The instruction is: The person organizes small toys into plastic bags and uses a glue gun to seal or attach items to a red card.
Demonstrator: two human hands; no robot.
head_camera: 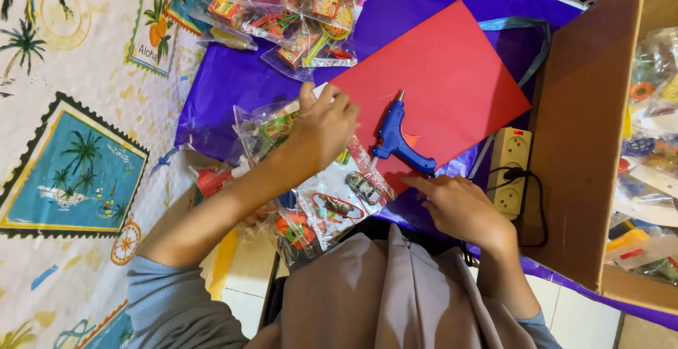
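Fabric of a grey garment (367, 299) fills the bottom centre. Above it, the right hand (462, 208) lies flat with fingers loose on the lower edge of the red sheet (452, 74), holding nothing. Left of centre, the left hand (321, 127) pinches the top of a clear toy packet (339, 194), one of several packets lying beneath it. A blue glue gun (397, 137) stands between the hands on the red sheet, nozzle up-frame. At right, a white power strip (510, 169) sits against a cardboard box (586, 123). More toy packets (296, 10) are piled at top centre on the purple cloth (233, 81).
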